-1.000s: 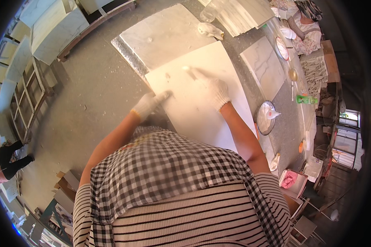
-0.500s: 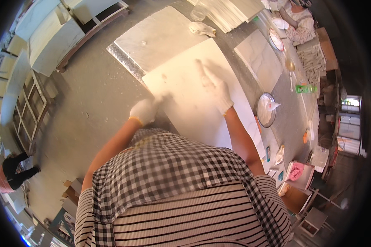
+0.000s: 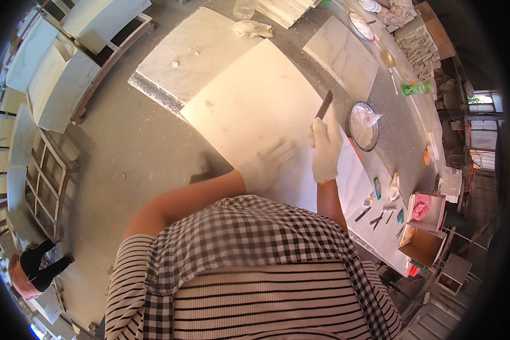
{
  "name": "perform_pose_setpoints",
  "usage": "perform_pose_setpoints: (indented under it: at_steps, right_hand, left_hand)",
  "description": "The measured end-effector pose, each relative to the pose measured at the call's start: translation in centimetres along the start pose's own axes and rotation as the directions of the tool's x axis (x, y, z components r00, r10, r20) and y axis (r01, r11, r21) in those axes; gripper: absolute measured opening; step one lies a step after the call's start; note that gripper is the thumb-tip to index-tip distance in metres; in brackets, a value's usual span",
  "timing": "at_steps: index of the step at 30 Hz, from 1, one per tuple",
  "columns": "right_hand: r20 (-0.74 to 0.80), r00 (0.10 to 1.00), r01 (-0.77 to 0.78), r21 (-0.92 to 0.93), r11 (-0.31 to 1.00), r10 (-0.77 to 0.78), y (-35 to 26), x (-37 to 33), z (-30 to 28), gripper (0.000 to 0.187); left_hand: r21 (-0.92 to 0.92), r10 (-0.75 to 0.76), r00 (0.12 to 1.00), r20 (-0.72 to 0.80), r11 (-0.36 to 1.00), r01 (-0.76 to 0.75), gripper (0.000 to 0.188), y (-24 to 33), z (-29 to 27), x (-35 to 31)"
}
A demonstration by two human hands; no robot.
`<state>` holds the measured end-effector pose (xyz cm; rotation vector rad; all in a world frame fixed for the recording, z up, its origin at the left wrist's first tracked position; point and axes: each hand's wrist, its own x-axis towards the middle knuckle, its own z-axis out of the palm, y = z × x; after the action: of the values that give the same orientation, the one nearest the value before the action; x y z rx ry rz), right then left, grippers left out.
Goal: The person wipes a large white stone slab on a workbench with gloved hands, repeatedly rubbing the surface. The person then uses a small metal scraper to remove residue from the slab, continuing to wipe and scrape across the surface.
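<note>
A large white marble-look slab (image 3: 255, 102) lies in front of me, overlapping a second slab (image 3: 198, 48) behind it. My left hand (image 3: 266, 165), in a white knit glove, rests on the near part of the white slab, fingers spread and holding nothing. Also gloved, my right hand (image 3: 327, 147) is closed around a narrow, dark flat-bladed tool (image 3: 324, 105). The blade points up and away, near the slab's right edge; its lower end is hidden in the glove. Just right of that hand sits a round bowl (image 3: 350, 129) with white material and a small white bag.
Several small tools (image 3: 377, 220) lie at the near right, beside an open box with a pink cloth (image 3: 421, 207). Farther right are a green bottle (image 3: 416, 88) and a ladle (image 3: 387, 58). A crumpled white glove (image 3: 254, 29) lies on the back slab. Another person works at the far right.
My left hand has moved from the slab's left edge rightward onto its face. My right hand has drawn back to the right with the tool, which now stands out clearly.
</note>
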<state>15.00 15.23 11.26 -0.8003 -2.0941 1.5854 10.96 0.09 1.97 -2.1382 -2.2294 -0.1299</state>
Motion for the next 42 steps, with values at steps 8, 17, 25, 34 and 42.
perform_pose_setpoints:
  at_steps: [8,17,25,34,42]
  right_hand:
    - [0.016,1.000,0.027,0.005,1.000,-0.027,0.1,-0.7,-0.5,0.060]
    - [0.136,0.990,0.033,-0.033,0.999,-0.028,4.0,-0.7,1.4,0.062]
    - [0.245,0.969,0.067,-0.101,0.993,-0.041,4.0,-0.2,2.7,0.059]
    - [0.346,0.936,0.150,-0.222,0.963,-0.066,5.1,-1.7,3.4,0.059]
    - [0.181,0.983,0.033,-0.306,0.952,0.024,5.9,-0.7,-0.6,0.056]
  left_hand:
    - [-0.051,-0.911,0.410,0.051,0.408,0.912,0.088,-10.9,-3.7,-8.1]
    - [-0.237,-0.910,-0.300,0.287,-0.371,0.898,0.068,-10.4,1.6,-33.0]
    - [0.144,-0.946,-0.323,0.005,-0.319,0.937,0.061,-5.4,8.0,-28.1]
    - [-0.235,-0.990,0.039,0.132,0.007,0.972,0.045,-4.6,3.9,-18.6]
    - [-0.594,-0.977,-0.138,0.164,-0.209,0.777,0.054,-3.5,4.5,-17.7]
